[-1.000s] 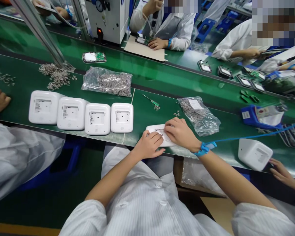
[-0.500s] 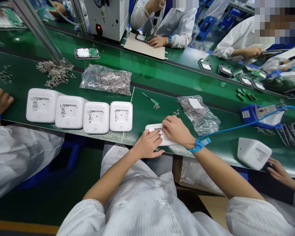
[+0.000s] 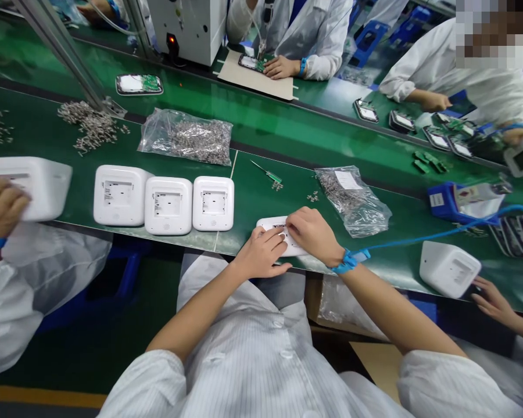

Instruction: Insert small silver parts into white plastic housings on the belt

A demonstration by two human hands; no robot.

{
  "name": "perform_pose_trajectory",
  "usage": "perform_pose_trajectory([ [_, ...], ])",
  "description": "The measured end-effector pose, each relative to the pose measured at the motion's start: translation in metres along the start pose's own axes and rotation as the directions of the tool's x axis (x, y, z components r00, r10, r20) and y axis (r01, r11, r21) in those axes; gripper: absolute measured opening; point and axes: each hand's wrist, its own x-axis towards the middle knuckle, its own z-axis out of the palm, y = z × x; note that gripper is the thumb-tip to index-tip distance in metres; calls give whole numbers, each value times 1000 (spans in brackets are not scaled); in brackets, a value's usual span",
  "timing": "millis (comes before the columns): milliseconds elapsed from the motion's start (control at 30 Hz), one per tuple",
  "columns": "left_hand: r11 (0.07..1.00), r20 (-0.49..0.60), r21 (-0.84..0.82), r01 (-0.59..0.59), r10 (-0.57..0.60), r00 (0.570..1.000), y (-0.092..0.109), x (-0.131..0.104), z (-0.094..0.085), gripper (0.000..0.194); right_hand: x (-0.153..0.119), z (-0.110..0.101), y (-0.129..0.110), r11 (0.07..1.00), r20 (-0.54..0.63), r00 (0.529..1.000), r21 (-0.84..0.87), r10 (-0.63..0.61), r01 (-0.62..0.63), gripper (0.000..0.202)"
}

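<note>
A white plastic housing (image 3: 267,223) lies on the green bench in front of me, mostly covered by my hands. My left hand (image 3: 261,253) rests on its left side with the fingers stretched out and the thumb apart. Over its right part, my right hand (image 3: 312,234) has its fingers bent and pressed together at the housing's recess. What those fingertips hold, if anything, is hidden. Beyond the hands lie a thin pointed tool (image 3: 272,176) with a green handle, small metal parts (image 3: 312,197) in loose piles, and a clear bag of metal parts (image 3: 343,191).
To the left stand several white housings (image 3: 213,203), a second bag of metal parts (image 3: 200,139) and a heap of them (image 3: 91,125). A blue strap cord (image 3: 422,235) runs right from my wrist, past a blue bin (image 3: 442,203). Co-workers sit on both sides and opposite.
A co-worker's hand at the left has drawn the leftmost white housing away to the left. Opposite, a device on the green strip has shifted left. My hands have hardly moved.
</note>
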Motion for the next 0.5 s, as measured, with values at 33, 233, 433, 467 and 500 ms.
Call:
perform_pose_trajectory([
  [33,1000,-8,-4,0,0,1000,0,0,0,43,-1,0,-1,1000,-12,1000,-21,-12,12,20],
  [233,1000,-20,-21,6,-6,1000,-1,0,1,46,-8,-2,-9,985,21,990,-107,-136,138,29],
  [433,999,-3,-31,21,-21,1000,-1,0,2,46,-1,-17,-11,945,173,943,-118,-282,305,28],
  [467,999,-5,-35,22,-22,1000,-1,0,2,46,-1,-21,-8,938,192,931,-96,-310,332,29],
  [500,999,-5,-38,24,-24,1000,-2,0,2,46,-1,-23,-4,938,181,929,-72,-323,340,31],
])
